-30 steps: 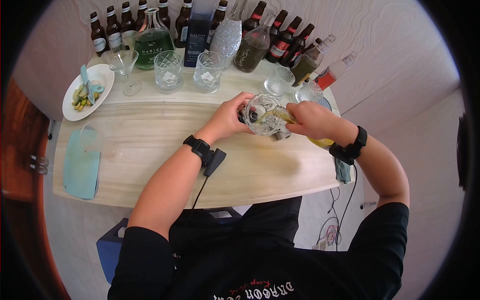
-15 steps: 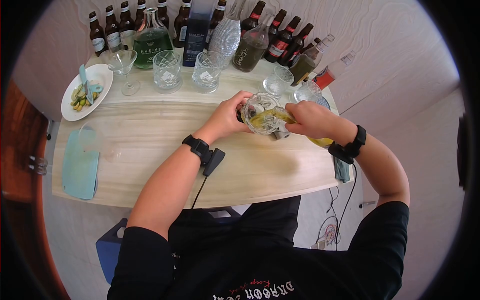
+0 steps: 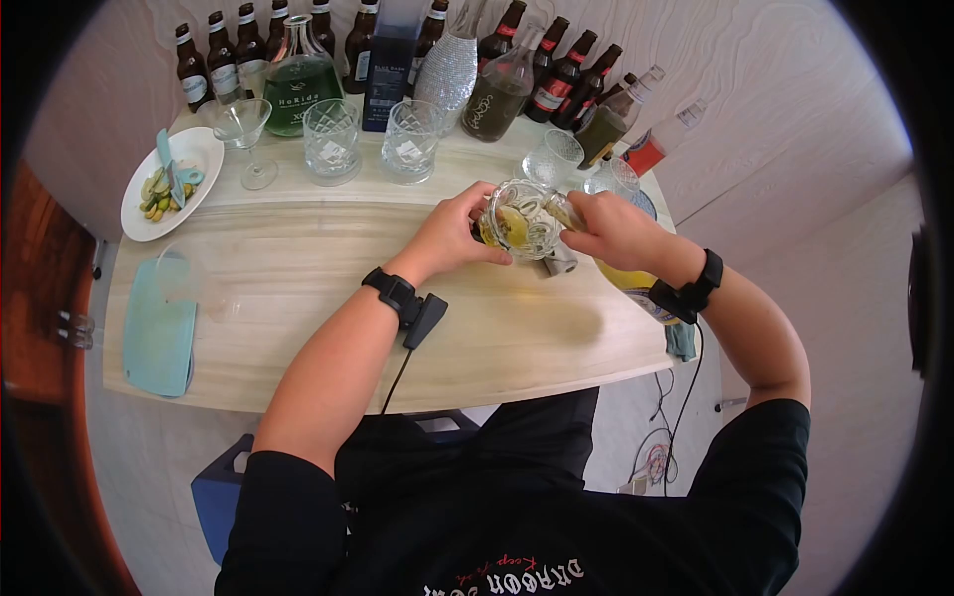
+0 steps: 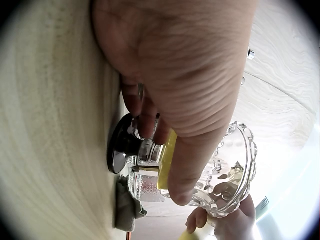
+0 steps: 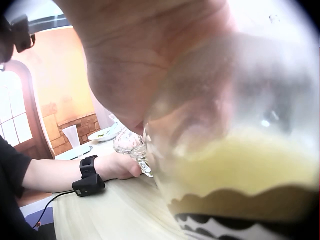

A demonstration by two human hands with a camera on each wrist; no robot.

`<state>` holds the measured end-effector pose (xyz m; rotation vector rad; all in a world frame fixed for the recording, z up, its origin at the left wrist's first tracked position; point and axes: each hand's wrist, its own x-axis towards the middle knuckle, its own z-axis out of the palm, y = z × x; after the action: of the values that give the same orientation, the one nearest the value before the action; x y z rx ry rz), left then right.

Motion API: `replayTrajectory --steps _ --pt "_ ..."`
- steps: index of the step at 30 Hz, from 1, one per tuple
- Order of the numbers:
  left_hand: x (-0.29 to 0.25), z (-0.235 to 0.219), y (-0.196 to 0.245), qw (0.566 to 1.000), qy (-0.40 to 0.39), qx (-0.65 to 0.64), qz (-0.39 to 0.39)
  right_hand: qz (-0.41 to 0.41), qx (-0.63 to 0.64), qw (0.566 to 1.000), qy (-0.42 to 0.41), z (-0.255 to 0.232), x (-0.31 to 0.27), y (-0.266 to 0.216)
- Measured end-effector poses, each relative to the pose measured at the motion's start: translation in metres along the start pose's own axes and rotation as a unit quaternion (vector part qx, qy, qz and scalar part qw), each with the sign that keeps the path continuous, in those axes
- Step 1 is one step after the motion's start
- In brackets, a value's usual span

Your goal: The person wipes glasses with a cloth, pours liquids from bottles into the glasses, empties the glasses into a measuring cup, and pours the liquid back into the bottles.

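My left hand (image 3: pixel 459 230) holds a clear glass goblet (image 3: pixel 519 221) with a scalloped rim, thumb and fingers round its lower bowl. Its black foot (image 4: pixel 119 145) stands close over the table in the left wrist view, and yellow liquid (image 4: pixel 169 155) lies in the bottom of the bowl. My right hand (image 3: pixel 624 233) grips a clear bottle (image 3: pixel 631 286) by its neck, tilted with the mouth right at the goblet's rim. Yellow liquid also shows inside that bottle in the right wrist view. Behind the goblet lies a small grey item (image 3: pixel 559 261).
Cut-glass tumblers (image 3: pixel 331 144), a martini glass (image 3: pixel 258 149) and several brown beer bottles (image 3: pixel 363 50) line the back. On the left are a white plate (image 3: pixel 134 214) of cut fruit with tongs and a light-blue board (image 3: pixel 159 333). A dark cloth (image 3: pixel 681 343) hangs at the right edge.
A yellow stream ran from the bottle into the goblet half a second ago; now no stream shows and liquid is pooled in the bowl. The bottle's body has swung lower and shows more.
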<state>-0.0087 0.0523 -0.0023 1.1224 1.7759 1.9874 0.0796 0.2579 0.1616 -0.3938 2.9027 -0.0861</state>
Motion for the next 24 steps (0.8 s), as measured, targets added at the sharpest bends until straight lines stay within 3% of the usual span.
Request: replayTrajectory --steps 6,13,15,19,21,22,24 --pt "0.000 0.000 -0.002 1.000 0.003 0.003 0.001 0.024 0.061 0.997 0.039 0.001 0.001 0.004" --pt "-0.001 0.000 0.002 1.000 0.002 0.007 -0.009 0.041 0.255 0.958 0.125 -0.021 0.000 0.016" --pt "-0.001 0.000 0.003 1.000 0.000 0.007 -0.015 0.009 0.342 0.920 0.194 -0.036 0.008 0.036" --pt "0.000 0.000 0.001 0.999 -0.010 0.000 -0.034 0.029 0.372 0.894 0.249 -0.094 0.023 0.054" --pt "0.000 0.001 -0.001 0.999 -0.009 -0.016 -0.040 -0.049 0.431 0.840 0.326 -0.119 0.034 0.068" --pt "0.000 0.002 -0.001 0.999 -0.008 -0.032 -0.042 -0.050 0.432 0.839 0.328 -0.134 0.040 0.080" --pt "0.000 0.000 -0.002 0.998 -0.005 -0.046 -0.044 -0.080 0.475 0.792 0.375 -0.162 0.052 0.101"
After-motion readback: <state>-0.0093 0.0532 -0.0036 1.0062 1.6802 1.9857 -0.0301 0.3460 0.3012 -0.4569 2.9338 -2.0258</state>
